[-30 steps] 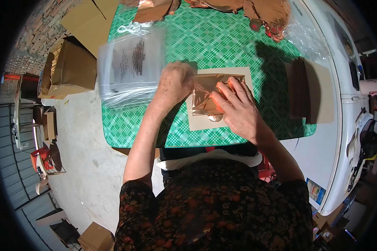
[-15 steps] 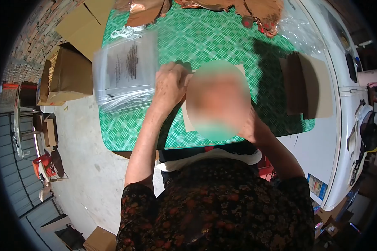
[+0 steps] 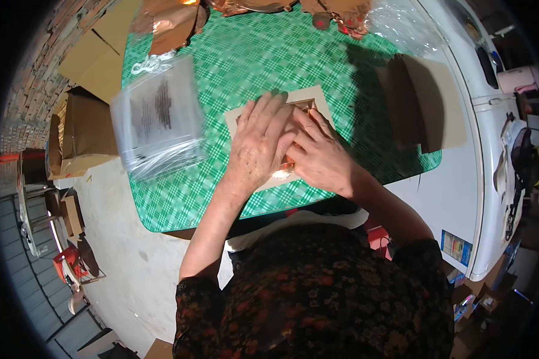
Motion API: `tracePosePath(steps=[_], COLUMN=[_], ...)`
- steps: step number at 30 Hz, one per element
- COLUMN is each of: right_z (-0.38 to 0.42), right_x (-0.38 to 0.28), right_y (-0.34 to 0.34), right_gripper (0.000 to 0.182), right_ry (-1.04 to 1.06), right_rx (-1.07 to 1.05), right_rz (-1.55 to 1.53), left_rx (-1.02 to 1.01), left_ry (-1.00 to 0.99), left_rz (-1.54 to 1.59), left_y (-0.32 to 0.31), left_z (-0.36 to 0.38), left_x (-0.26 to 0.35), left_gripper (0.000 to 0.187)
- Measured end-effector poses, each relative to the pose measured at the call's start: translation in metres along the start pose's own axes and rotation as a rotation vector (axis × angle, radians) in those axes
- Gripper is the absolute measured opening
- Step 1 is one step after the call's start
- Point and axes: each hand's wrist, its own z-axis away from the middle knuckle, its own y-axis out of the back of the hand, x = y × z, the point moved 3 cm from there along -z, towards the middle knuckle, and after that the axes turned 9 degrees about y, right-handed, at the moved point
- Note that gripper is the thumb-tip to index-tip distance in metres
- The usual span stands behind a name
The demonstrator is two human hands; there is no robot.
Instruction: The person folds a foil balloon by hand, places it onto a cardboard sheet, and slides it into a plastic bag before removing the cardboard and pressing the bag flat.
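My left hand (image 3: 257, 146) lies flat with its fingers stretched out over a cream-coloured card (image 3: 232, 122) on the green checked tablecloth. Beside it, my right hand (image 3: 326, 157) rests with its fingers spread and pointing up and left, its tips close to the left hand. A shiny copper-coloured piece (image 3: 309, 105) shows in the middle of the card, mostly hidden under both hands. I cannot make out its whole shape. Left of the hands is a stack of clear plastic bags (image 3: 161, 113) with printed text.
Copper-coloured sheets (image 3: 173, 27) lie along the far edge, near crumpled clear plastic (image 3: 401, 24). White string (image 3: 154, 63) sits above the bags. Folded cardboard (image 3: 443, 107) stands at the right, before a white appliance (image 3: 491, 179). An open cardboard box (image 3: 90, 128) is left of the table.
My hands, earlier apart at the card's left and right sides, are now together over its middle, fingers flat. The view has shifted slightly. The earlier frame was blurred over the card.
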Motion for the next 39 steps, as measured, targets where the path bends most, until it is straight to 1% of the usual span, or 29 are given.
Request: tracePosePath(steps=[1, 2, 3, 8, 10, 13, 17, 20, 24, 30, 33, 36, 39], right_z=[0.000, -0.001, -0.001, 0.009, 0.022, 0.046, 0.069, 0.075, 0.076, 0.076, 0.071, 0.069, 0.068], right_x=[0.000, 0.000, -0.001, 0.001, 0.006, 0.004, -0.012, -0.017, -0.017, -0.014, -0.008, 0.000, 0.007], right_y=[0.000, -0.002, -0.003, -0.004, 0.005, 0.020, 0.020, 0.016, 0.015, 0.018, 0.018, 0.016, 0.014], right_gripper=[0.037, 0.037, 0.038, 0.062, 0.073, 0.080, 0.089, 0.092, 0.091, 0.089, 0.088, 0.086, 0.086], right_ry=[-0.014, -0.027, -0.040, -0.135, -0.168, -0.222, -0.305, -0.339, -0.363, -0.367, -0.367, -0.371, -0.368], right_rx=[0.024, 0.049, 0.074, 0.098, 0.116, 0.142, 0.080, 0.093, 0.107, 0.109, 0.109, 0.097, 0.074], right_rz=[-0.014, -0.029, -0.046, -0.146, -0.169, -0.220, -0.167, -0.114, -0.142, -0.171, -0.170, -0.145, -0.134], left_rx=[-0.026, -0.091, -0.101, -0.129, -0.132, -0.138, -0.140, -0.150, -0.121, -0.153, -0.187, -0.165, -0.190], left_ry=[0.003, 0.022, 0.024, 0.041, 0.021, 0.003, -0.007, -0.001, -0.032, -0.067, -0.086, -0.088, -0.062], left_rz=[0.028, 0.050, 0.024, -0.081, -0.133, -0.192, -0.228, -0.264, -0.271, -0.177, -0.199, -0.174, -0.161], left_y=[-0.003, -0.009, -0.012, -0.019, -0.019, -0.021, -0.024, -0.026, -0.022, -0.016, -0.016, -0.015, -0.015], left_z=[0.001, 0.004, 0.006, 0.008, 0.008, 0.009, 0.008, 0.008, 0.009, 0.008, 0.007, 0.006, 0.006], left_x=[0.002, 0.000, -0.001, -0.001, 0.001, 0.001, 0.003, 0.003, 0.003, 0.007, 0.007, 0.010, 0.011], left_gripper=[0.050, 0.060, 0.062, 0.075, 0.076, 0.078, 0.079, 0.084, 0.091, 0.109, 0.115, 0.112, 0.108])
